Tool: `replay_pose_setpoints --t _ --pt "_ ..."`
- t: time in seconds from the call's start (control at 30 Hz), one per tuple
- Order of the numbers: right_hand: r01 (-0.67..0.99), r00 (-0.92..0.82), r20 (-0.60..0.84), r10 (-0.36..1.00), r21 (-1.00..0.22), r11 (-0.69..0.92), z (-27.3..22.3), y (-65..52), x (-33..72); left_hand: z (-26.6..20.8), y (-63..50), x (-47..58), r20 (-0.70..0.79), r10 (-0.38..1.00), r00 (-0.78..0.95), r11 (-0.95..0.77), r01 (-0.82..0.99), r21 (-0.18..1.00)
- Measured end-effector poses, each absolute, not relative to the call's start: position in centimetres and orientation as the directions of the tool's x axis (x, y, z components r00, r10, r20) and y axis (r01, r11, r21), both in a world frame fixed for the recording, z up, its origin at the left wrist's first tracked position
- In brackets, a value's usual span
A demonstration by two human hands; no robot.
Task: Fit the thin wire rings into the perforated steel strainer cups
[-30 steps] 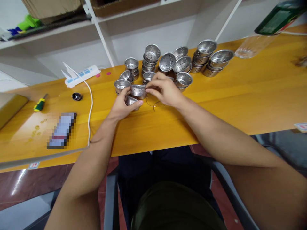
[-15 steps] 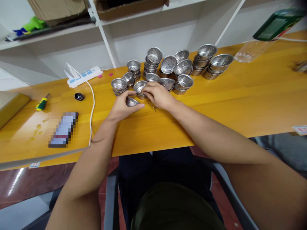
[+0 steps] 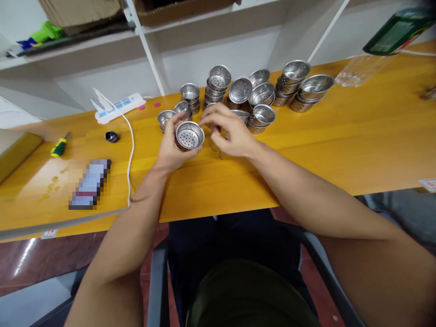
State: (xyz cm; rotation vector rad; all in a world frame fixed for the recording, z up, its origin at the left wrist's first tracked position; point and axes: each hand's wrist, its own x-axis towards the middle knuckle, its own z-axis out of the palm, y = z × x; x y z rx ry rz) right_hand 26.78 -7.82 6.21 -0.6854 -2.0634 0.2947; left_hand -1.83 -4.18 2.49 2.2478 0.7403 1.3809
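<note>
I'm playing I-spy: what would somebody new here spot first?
Probably the shiny metal cup full of little holes, held by the left hand near the middle. Just beyond it, stacked cups crowd the orange table. The green-labelled bottle at the upper right stands out too.

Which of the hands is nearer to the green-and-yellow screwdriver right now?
Left. The left hand, around a perforated metal cup, is to the right of the screwdriver, across the white cable. The right hand is farther right, beyond the cup.

Silver, dark-dotted cup (image 3: 190, 136) and orange-yellow tabletop (image 3: 211, 190)
</note>
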Motion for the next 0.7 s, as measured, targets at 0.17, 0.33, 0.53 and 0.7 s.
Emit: replay_pose_setpoints --t 0.17,0.33,0.53,0.7 --pt "0.258 -0.683 0.577 0.447 -0.382 0.887 7.6 -9.6 26.2 3.6 -5.7 -1.7 0.648 0.609 0.457 -0.784 0.222 0.58" --pt "0.216 -0.664 0.621 0.417 -0.375 0.902 8.3 -10.0 26.6 5.0 -6.6 -1.7 0.605 0.608 0.514 -0.784 0.268 0.561" --pt "0.136 -0.628 0.652 0.425 -0.445 0.885 8.7 -9.5 27.2 5.8 -6.8 -1.4 0.603 0.567 0.561 -0.814 0.269 0.515" --pt "0.095 -0.588 0.669 0.454 -0.5 0.861 8.3 -8.8 27.1 6.3 -7.2 -0.9 0.596 0.585 0.551 -0.803 0.291 0.52"
